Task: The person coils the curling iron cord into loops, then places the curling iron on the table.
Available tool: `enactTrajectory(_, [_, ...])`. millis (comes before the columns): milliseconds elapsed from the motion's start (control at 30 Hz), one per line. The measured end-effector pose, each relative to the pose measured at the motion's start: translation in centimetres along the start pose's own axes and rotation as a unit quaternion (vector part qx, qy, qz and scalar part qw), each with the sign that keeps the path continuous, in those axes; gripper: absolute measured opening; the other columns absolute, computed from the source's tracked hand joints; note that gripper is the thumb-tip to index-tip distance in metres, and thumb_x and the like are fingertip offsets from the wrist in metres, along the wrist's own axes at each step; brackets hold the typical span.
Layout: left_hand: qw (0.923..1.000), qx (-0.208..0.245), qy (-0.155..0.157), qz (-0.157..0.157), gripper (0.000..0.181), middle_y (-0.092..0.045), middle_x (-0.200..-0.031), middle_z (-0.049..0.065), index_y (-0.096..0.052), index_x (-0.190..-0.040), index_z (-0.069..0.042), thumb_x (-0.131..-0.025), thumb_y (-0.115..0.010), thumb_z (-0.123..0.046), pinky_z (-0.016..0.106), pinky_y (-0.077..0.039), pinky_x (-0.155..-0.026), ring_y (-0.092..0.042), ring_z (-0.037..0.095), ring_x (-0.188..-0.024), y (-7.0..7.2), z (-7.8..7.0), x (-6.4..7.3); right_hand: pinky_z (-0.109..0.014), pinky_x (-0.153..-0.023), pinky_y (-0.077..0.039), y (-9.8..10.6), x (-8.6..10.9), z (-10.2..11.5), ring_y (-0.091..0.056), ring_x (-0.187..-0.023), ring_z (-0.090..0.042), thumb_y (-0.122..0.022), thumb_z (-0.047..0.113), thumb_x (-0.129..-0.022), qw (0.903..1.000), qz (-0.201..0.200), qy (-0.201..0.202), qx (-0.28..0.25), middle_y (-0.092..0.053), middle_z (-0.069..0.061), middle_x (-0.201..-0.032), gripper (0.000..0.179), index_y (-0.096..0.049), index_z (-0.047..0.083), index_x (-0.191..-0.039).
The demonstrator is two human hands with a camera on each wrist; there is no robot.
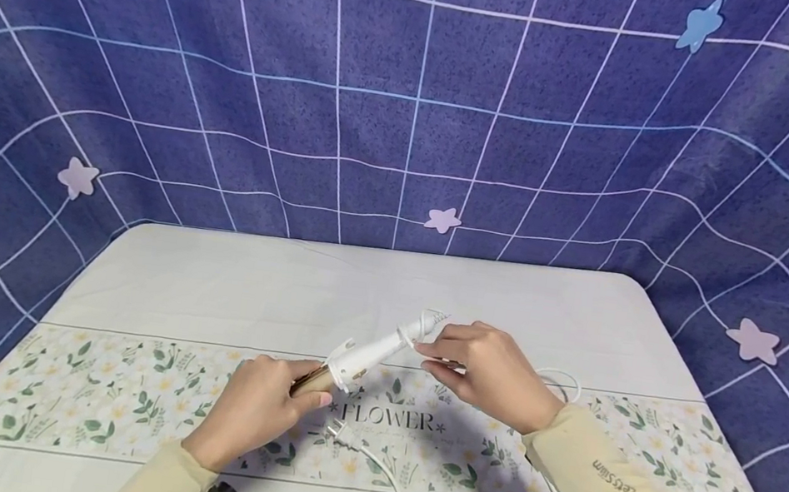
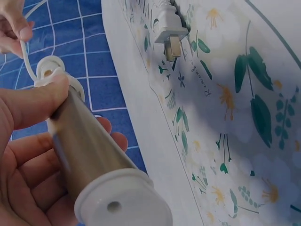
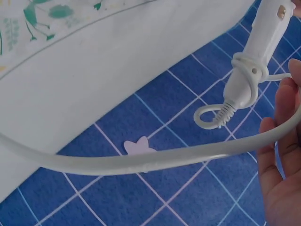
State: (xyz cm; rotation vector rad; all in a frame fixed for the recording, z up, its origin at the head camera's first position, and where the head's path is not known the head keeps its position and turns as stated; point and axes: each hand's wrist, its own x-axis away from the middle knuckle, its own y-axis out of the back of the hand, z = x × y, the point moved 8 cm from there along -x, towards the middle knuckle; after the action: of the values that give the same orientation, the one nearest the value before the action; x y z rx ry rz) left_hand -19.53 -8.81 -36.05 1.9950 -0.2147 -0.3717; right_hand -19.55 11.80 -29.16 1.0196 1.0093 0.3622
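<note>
The left hand [image 1: 263, 400] grips the iron [image 1: 374, 352] by its gold barrel [image 2: 91, 136], thumb on top and fingers beneath; the right hand [image 1: 498, 374] pinches the cord [image 3: 141, 162] between thumb and fingertips, just beside the handle [image 3: 265, 37]. The iron thus sits between the two hands, raised over the table [image 1: 246, 280], its handle slanting away from the left hand towards the right.

The cord crosses round the handle near its tail and runs out to the right hand's fingers. Holding the barrel probably steadies the iron and leaves the handle free for those turns; the close pinch likely keeps the cord taut and easy to guide. The plug [image 1: 341, 434] lies on the table just beside the left hand, apparently left loose because neither hand needs it.
</note>
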Motion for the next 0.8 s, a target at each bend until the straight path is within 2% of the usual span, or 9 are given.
enactTrajectory(200, [0.9995, 0.022, 0.022, 0.0, 0.045, -0.044, -0.048, -0.012, -0.064, -0.114, -0.01, -0.077, -0.07, -0.036, 0.022, -0.029, -0.037, -0.03, 0.005, -0.035, 0.3, 0.5, 0.1, -0.023, -0.065, -0.043, -1.0, 0.3, -0.4, -0.046, -0.058, 0.006, -0.065, 0.017, -0.084, 0.9986, 0.03, -0.03, -0.032, -0.063, 0.01, -0.082, 0.024, -0.068, 0.013, -0.108])
enactTrajectory(367, [0.9994, 0.026, 0.02, 0.003, 0.045, -0.042, -0.047, -0.012, -0.064, -0.115, -0.01, -0.078, -0.07, -0.035, 0.022, -0.028, -0.037, -0.029, 0.005, -0.034, 0.4, 0.5, 0.2, -0.017, -0.058, -0.043, -1.8, 0.8, -1.0, -0.048, -0.058, 0.004, -0.062, 0.014, -0.086, 0.9908, 0.068, -0.066, -0.097, -0.063, 0.01, -0.083, 0.028, -0.065, 0.01, -0.113])
enactTrajectory(467, [0.9994, 0.027, 0.021, 0.009, 0.045, -0.041, -0.046, -0.011, -0.064, -0.115, -0.009, -0.078, -0.07, -0.034, 0.022, -0.027, -0.037, -0.028, 0.005, -0.034, 0.3, 0.5, 0.2, -0.016, -0.057, -0.043, -2.4, 1.1, -1.5, -0.051, -0.061, 0.002, -0.063, 0.013, -0.086, 0.981, 0.095, -0.092, -0.142, -0.064, 0.009, -0.084, 0.031, -0.062, 0.01, -0.117])
enactTrajectory(667, [0.9994, 0.022, 0.023, 0.01, 0.045, -0.042, -0.046, -0.011, -0.064, -0.114, -0.009, -0.077, -0.07, -0.035, 0.022, -0.027, -0.037, -0.028, 0.005, -0.034, 0.2, 0.5, 0.1, -0.025, -0.072, -0.049, -3.5, 1.8, -2.9, -0.059, -0.08, -0.001, -0.065, 0.011, -0.084, 0.9538, 0.132, -0.162, -0.216, -0.066, 0.009, -0.094, 0.034, -0.062, 0.013, -0.117])
enactTrajectory(800, [0.9995, 0.023, 0.019, 0.007, 0.045, -0.044, -0.049, -0.012, -0.065, -0.114, -0.011, -0.077, -0.071, -0.035, 0.022, -0.028, -0.038, -0.029, 0.005, -0.035, 0.3, 0.4, 0.0, -0.024, -0.073, -0.049, -4.0, 2.1, -3.4, -0.06, -0.082, 0.0, -0.067, 0.015, -0.083, 0.9458, 0.144, -0.185, -0.225, -0.066, 0.012, -0.092, 0.026, -0.067, 0.017, -0.108])
